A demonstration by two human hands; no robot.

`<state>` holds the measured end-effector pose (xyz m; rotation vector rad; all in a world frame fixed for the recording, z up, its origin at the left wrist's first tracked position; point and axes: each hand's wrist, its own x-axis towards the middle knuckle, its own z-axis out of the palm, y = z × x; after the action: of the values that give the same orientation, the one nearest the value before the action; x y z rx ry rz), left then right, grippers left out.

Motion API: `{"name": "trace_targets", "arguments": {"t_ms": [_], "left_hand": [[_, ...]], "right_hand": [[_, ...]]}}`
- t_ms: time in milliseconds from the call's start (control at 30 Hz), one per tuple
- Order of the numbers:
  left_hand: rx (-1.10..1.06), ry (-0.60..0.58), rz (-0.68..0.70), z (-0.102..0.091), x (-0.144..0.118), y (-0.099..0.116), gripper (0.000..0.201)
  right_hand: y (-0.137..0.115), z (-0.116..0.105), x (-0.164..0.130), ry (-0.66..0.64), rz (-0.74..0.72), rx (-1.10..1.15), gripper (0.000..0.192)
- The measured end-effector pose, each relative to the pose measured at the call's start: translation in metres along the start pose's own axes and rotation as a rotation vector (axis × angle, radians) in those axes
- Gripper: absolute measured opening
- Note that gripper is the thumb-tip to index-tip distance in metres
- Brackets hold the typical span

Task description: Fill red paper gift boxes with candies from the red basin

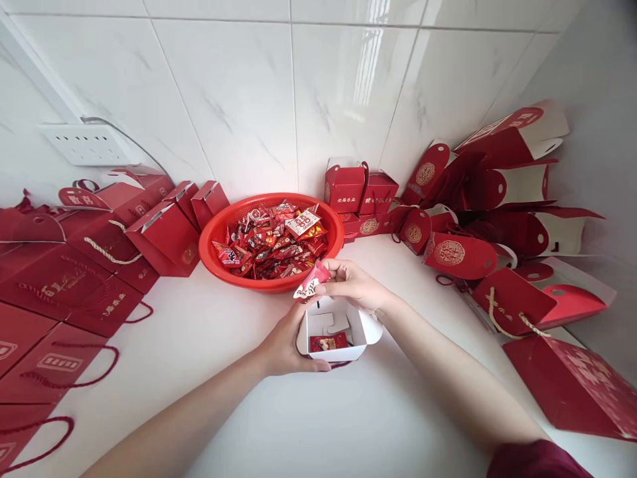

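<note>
A small gift box (368, 332), white inside with its flaps up, stands open at the middle of the white table. My left hand (288, 342) is wrapped round the box's left side, thumb along the near edge. Inside the box lies a red and gold packet (328, 342). Over the box's far edge, my right hand (355, 285) pinches a wrapped candy (312, 281) in a red and white wrapper. Just behind, a red plastic basket (212, 262) holds a heap of wrapped candies (273, 242).
Closed red gift boxes (99, 279) with rope handles crowd the left side. Unfolded red boxes (497, 219) are piled at the right, and several stacked boxes (365, 196) stand behind the basket's right side. A tiled wall (239, 99) with a socket strip (84, 144) closes the back.
</note>
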<state>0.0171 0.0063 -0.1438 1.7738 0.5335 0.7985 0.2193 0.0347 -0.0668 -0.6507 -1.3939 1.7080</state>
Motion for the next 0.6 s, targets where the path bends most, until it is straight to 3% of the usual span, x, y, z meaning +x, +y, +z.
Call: {"name": "trace_targets", "arguments": {"t_ms": [267, 600], "left_hand": [[0.055, -0.008, 0.021, -0.001, 0.0, 0.001, 0.106], [0.066, -0.024, -0.033, -0.001, 0.0, 0.005, 0.09]], "right_hand": [[0.003, -0.004, 0.004, 0.048, 0.04, 0.175, 0.024], [-0.008, -0.002, -0.005, -0.189, 0.086, -0.06, 0.03]]}}
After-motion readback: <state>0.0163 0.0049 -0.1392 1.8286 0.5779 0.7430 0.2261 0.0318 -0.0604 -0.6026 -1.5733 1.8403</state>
